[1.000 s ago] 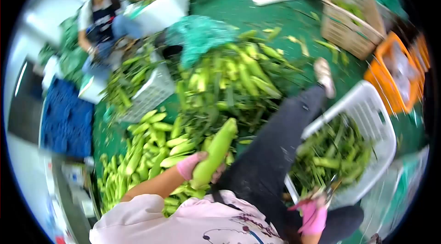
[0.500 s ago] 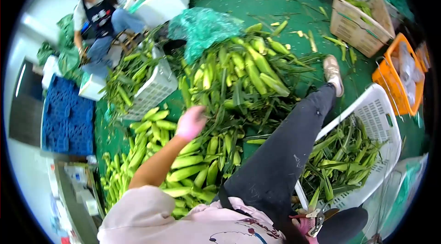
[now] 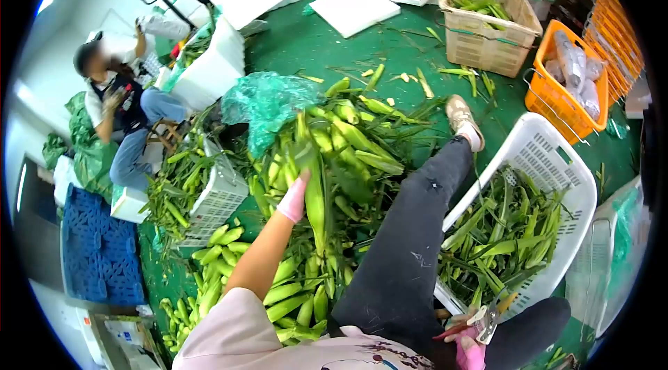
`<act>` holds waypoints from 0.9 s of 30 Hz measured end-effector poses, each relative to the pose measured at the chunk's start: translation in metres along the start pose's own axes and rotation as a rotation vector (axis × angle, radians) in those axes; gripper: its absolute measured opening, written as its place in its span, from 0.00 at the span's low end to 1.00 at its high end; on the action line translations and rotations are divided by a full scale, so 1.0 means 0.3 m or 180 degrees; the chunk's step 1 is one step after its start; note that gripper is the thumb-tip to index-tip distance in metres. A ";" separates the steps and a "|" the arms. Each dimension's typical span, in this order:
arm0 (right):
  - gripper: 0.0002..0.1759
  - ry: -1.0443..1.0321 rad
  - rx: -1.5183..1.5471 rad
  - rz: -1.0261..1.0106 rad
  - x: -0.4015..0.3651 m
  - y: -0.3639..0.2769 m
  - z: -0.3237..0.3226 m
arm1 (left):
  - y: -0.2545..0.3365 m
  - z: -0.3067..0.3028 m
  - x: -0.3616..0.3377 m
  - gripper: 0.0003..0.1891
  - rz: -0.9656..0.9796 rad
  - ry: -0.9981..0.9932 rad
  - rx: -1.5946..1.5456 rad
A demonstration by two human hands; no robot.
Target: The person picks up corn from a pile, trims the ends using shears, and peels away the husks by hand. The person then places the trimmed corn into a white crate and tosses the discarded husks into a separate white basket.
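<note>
My left hand (image 3: 296, 197), in a pink and white glove, is closed on a green ear of corn (image 3: 316, 206) held lengthwise above the heap of unhusked corn (image 3: 348, 137). Leaves around the ear are blurred. Low at the right, my right hand (image 3: 470, 350), in a pink glove, grips pruning shears (image 3: 481, 323) with red handles and a metal head. Beside them stands a white basket (image 3: 581, 182) full of cut green leaves (image 3: 501, 238). A pile of trimmed corn ears (image 3: 285, 297) lies under my left forearm.
A seated person (image 3: 125, 105) is at the left near a white crate (image 3: 223, 196) of leaves and a blue pallet (image 3: 101, 245). Green plastic (image 3: 268, 109) drapes the heap's far side. A beige crate (image 3: 487, 39), an orange basket (image 3: 557, 102) and white foam boards (image 3: 355, 9) stand or lie beyond.
My left hand has moved from above the trimmed pile to the heap and taken hold of an ear of corn. The view has shifted. My right hand still holds the shears.
</note>
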State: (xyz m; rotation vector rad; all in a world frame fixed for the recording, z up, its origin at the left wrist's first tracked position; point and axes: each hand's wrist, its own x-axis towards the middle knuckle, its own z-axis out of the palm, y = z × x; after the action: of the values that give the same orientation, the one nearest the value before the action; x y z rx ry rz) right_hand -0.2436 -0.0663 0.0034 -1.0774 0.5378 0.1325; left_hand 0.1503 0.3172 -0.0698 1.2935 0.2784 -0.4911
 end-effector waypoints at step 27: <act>0.34 -0.0674 0.0192 0.0256 -0.009 -0.216 -0.105 | -0.035 1.152 -0.481 0.44 0.0690 -0.2566 0.3243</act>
State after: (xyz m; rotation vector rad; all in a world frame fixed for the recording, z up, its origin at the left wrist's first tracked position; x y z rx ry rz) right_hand -0.2339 -0.1242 0.0452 -0.9701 0.3918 0.2957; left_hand -0.0052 0.0101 0.0782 1.9273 -0.8906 -0.9779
